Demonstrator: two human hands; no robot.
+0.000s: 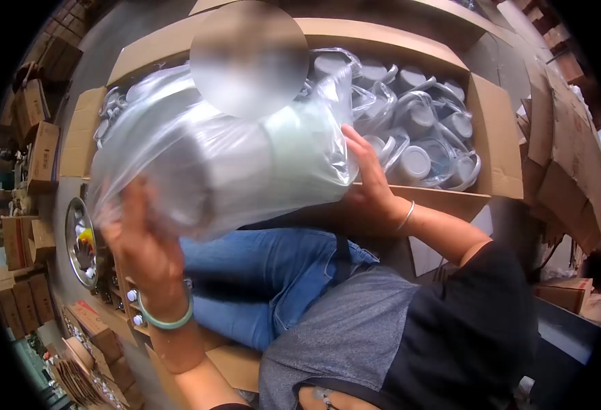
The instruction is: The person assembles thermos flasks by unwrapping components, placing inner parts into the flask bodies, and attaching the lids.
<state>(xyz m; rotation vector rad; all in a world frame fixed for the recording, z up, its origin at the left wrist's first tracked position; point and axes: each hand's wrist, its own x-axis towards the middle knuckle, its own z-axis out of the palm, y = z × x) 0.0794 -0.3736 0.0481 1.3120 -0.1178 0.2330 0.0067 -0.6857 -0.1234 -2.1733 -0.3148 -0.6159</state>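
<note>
A clear plastic bag (307, 160) wraps a large rounded container (239, 160), pale green at one end and whitish in the middle, with a grey round end. I hold it up lengthwise in front of me. My left hand (143, 239), with a green bangle at the wrist, is closed on the bag at the grey end, its fingers partly behind the film. My right hand (372, 174), wearing a thin silver bracelet, supports the pale green end, its thumb side hidden. Behind is an open cardboard box (495, 137) holding several bagged containers with grey round tops (414, 162).
A round metal tray (72, 253) with small colourful items stands at left. Flattened cardboard (567, 150) leans at right. Stacked cartons (44, 147) line the far left. A blurred disc (249, 58) covers part of the view. My jeans-clad legs (266, 266) are below the bag.
</note>
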